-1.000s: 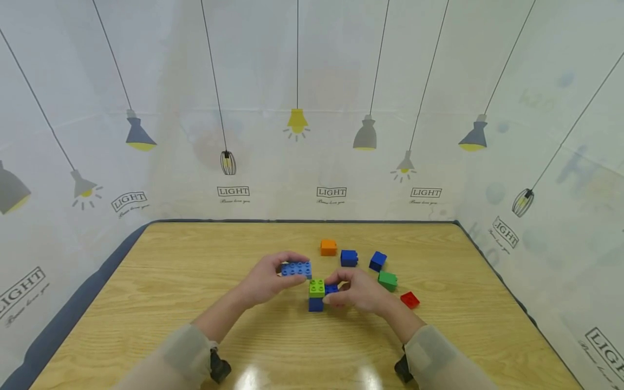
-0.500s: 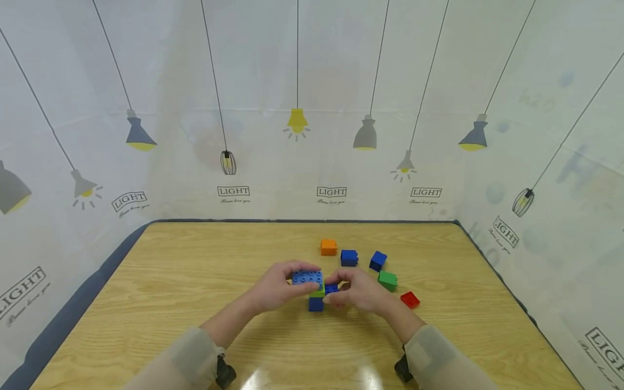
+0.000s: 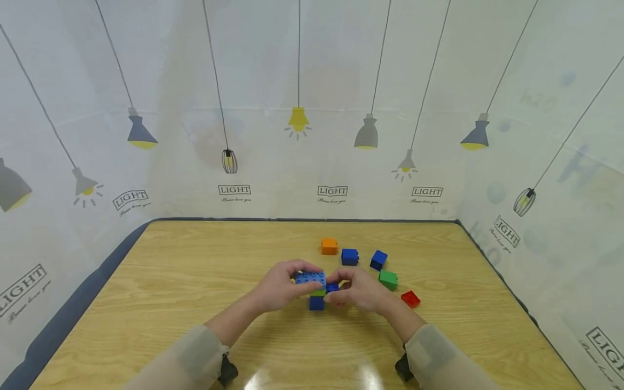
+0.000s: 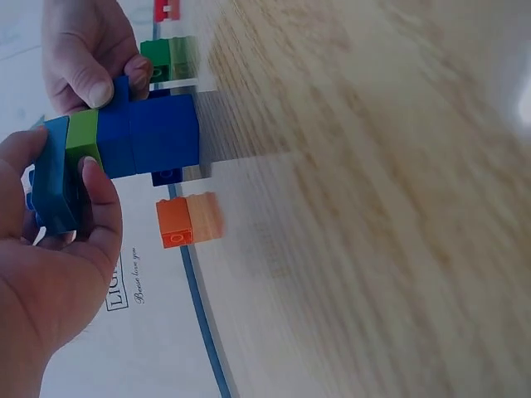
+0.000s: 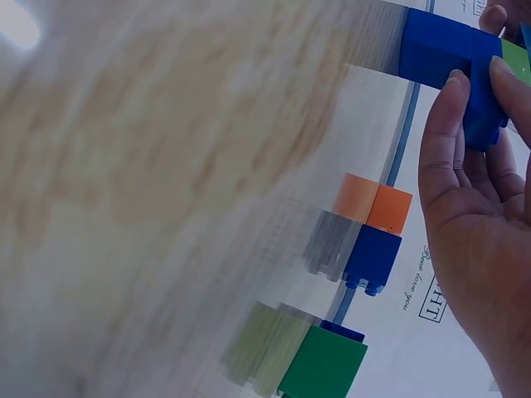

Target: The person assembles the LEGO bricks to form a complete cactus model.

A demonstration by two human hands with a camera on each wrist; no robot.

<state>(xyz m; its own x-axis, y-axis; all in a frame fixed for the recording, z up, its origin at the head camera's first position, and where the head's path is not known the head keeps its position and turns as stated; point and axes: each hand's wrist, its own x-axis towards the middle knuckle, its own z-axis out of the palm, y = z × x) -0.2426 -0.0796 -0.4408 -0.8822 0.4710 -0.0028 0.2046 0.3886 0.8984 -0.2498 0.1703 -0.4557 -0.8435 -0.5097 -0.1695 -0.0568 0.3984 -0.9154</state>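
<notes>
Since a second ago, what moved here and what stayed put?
The left hand carried the light blue brick right and down onto the lime brick of the stack, still gripping it. The right hand kept holding the stack; the loose bricks did not move.

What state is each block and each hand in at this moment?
Light blue flat block: on top of the stack, held by the left hand.
Stack: standing on the table, steadied by the right hand.
Orange block: loose.
Green block: loose.
Red block: loose.
</notes>
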